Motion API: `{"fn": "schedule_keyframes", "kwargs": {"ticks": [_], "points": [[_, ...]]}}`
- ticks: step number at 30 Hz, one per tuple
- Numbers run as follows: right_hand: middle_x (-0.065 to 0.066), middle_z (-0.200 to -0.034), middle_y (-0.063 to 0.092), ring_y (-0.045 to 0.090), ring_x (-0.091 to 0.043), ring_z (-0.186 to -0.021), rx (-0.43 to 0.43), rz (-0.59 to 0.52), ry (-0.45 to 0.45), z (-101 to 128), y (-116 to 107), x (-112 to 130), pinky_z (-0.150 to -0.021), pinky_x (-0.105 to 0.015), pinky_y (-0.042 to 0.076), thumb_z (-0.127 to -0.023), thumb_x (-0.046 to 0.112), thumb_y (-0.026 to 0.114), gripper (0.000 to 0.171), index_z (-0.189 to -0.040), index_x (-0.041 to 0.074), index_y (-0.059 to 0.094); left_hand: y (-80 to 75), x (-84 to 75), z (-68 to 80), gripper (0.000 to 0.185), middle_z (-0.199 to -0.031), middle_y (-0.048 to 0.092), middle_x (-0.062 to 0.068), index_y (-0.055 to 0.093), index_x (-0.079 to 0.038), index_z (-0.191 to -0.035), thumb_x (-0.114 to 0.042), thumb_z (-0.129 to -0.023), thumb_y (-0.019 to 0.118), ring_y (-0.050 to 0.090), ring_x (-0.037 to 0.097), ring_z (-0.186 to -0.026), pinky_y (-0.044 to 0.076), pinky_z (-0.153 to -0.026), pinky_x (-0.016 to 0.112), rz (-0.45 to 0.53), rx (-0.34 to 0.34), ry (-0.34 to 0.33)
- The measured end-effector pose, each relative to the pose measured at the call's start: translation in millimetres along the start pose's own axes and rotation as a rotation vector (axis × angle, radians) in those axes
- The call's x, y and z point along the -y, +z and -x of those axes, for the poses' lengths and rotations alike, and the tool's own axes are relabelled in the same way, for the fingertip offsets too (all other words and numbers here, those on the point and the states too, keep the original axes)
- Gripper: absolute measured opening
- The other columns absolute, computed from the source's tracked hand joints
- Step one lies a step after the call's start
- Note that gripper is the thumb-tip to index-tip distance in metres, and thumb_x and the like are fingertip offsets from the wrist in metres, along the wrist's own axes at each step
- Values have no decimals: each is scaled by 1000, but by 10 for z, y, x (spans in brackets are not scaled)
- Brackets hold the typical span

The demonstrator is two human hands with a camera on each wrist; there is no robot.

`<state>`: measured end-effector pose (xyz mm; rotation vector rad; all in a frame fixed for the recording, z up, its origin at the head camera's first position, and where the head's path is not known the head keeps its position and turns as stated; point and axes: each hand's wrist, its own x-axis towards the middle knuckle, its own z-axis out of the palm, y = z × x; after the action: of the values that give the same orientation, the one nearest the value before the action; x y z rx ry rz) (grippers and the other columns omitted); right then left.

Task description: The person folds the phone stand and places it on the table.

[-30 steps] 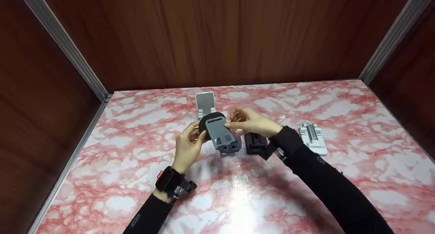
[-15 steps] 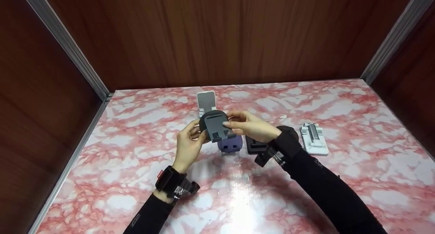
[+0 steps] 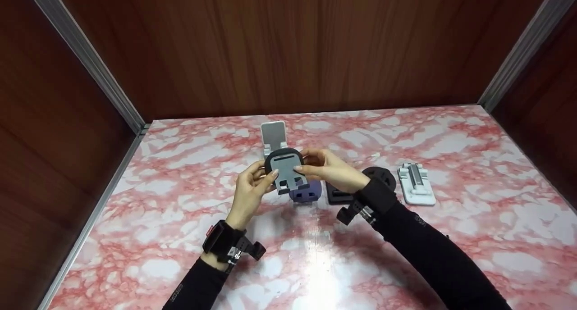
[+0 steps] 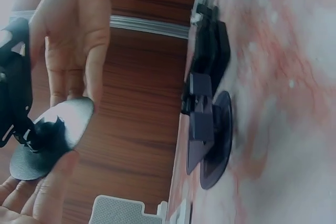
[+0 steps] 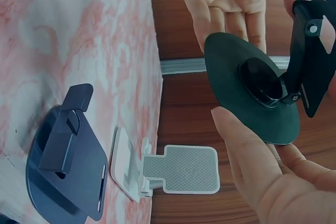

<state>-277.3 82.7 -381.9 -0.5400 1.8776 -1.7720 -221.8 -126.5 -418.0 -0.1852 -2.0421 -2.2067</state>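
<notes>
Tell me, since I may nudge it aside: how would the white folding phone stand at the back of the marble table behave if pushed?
The white folding phone stand probably tips rather than slides: its back plate stands upright on a narrow foot. It looks like thin plastic, so likely light. The pink marble-patterned table is glossy, so a low push on the foot may slide it easily.

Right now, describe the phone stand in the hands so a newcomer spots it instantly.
Start at the pink marble table. Both hands, left hand and right hand, meet above its middle and hold the black stand off the surface. Unlike the purple stand and white stand lying on the table, it is lifted, with a round black base and grey plate.
</notes>
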Motion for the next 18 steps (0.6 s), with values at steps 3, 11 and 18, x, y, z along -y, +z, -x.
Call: {"fn": "schedule_keyframes", "kwargs": {"ticks": [3, 11, 18], "points": [[-1, -101, 63, 64, -11, -92, -6, 26, -7, -2, 0, -4, -99, -41, 55, -94, 9, 62, 29, -120, 2, 52, -5, -9, -6, 33, -102, 74, 12, 60, 7, -121, -5, -91, 65, 71, 10, -81, 62, -74, 27, 18, 5, -20], [-1, -100, 62, 65, -10, -90, -3, 34, -2, 13, -11, -16, -88, -28, 59, -93, 7, 62, 30, -120, 1, 51, -23, 1, -13, 34, -106, 73, 19, 60, 8, -122, -3, -90, 65, 72, 13, -81, 63, -78, 33, 36, 33, -59], [-5, -106, 62, 64, -12, -94, -8, 60, 34, 26, -11, -17, -92, -33, 59, -94, 9, 63, 45, -133, -6, 44, -40, 15, -14, 35, -106, 73, 22, 59, 8, -123, -4, -91, 65, 74, 17, -79, 63, -76, 34, 57, 62, -65]]}}
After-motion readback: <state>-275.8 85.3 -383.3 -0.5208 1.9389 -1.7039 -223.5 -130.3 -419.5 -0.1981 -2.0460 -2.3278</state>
